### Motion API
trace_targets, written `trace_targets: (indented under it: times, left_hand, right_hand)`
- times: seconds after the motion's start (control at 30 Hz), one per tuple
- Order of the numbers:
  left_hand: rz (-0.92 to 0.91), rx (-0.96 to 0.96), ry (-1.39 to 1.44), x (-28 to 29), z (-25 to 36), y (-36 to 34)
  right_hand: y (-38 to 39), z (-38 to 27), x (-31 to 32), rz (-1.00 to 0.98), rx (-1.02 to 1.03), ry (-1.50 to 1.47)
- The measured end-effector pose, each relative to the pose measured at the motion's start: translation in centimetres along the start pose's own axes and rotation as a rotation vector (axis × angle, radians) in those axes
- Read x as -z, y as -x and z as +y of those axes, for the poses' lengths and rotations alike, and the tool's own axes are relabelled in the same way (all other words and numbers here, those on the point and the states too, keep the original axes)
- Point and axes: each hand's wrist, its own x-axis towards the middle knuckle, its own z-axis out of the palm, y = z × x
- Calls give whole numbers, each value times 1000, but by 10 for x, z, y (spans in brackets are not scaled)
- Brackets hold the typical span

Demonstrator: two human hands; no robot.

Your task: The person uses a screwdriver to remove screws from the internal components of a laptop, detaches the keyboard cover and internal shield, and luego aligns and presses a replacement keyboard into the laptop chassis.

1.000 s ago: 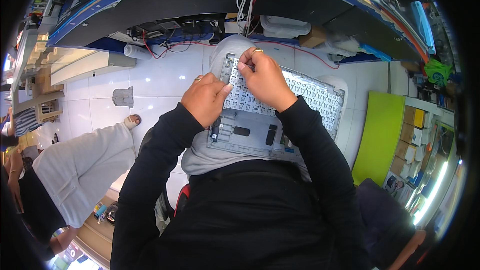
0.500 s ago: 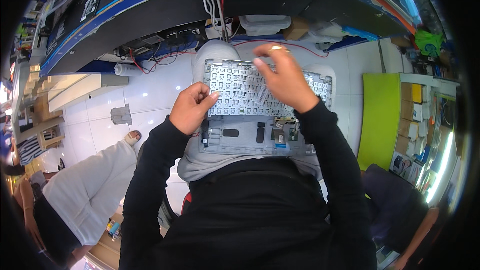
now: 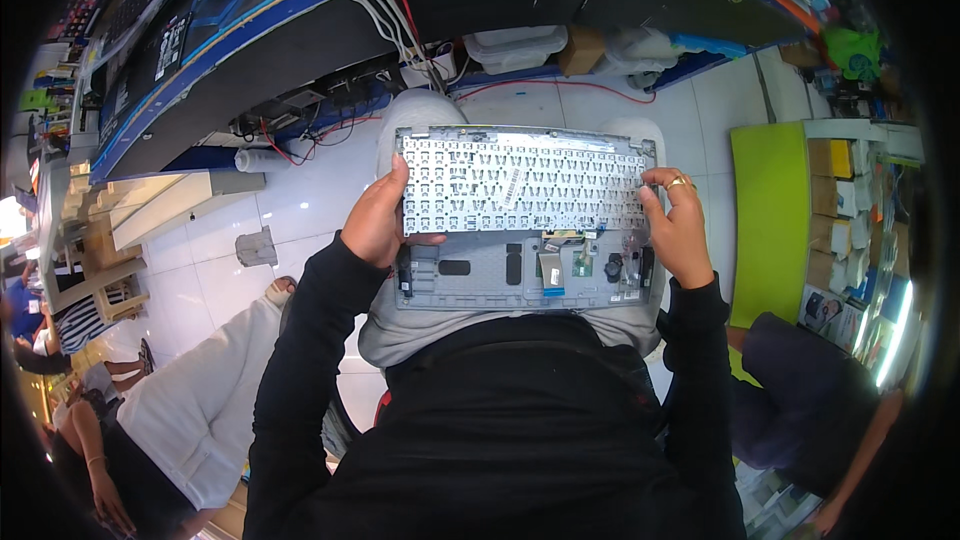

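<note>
A laptop keyboard (image 3: 470,190), its silver metal back facing up with a white label, lies over the upper part of a grey laptop top case (image 3: 480,295) on my lap. My left hand (image 3: 374,218) grips the keyboard's left edge, thumb on the edge and fingertips showing below its lower border. At the right edge, my right hand (image 3: 682,235) is closed with thumb and forefinger on the keyboard's corner area; a ring is on one finger. Below the keyboard, a ribbon cable (image 3: 552,270) with a blue end and a small green board (image 3: 582,262) show in the case.
Ahead stands a dark workbench (image 3: 450,20) with white cables hanging over its edge. Under it are a clear plastic tub (image 3: 515,48) and a cardboard box (image 3: 578,50). A lime-green panel (image 3: 765,230) and shelves stand right. People sit close on both sides.
My right hand has come down from above the keyboard to its right edge. My left hand has shifted up along the left edge, its fingers now under the keyboard. The keyboard's whole back shows.
</note>
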Motion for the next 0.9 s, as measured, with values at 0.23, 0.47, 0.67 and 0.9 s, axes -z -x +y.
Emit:
trace_targets:
  times: [0.23, 0.47, 0.67, 0.9]
  left_hand:
    - [-28, 15, 0, -8, -6, -13]
    - [-55, -42, 36, 3, -8, -14]
    - [-34, -48, -6, -2, -7, -15]
    - [-84, -67, 16, 5, -8, -15]
  right_hand:
    - [-2, 5, -5, 37, 123, 62]
    - [-37, -7, -14, -104, 344, 106]
    - [-61, -1, -4, -276, 294, 190]
    - [-77, -12, 4, -450, 119, 145]
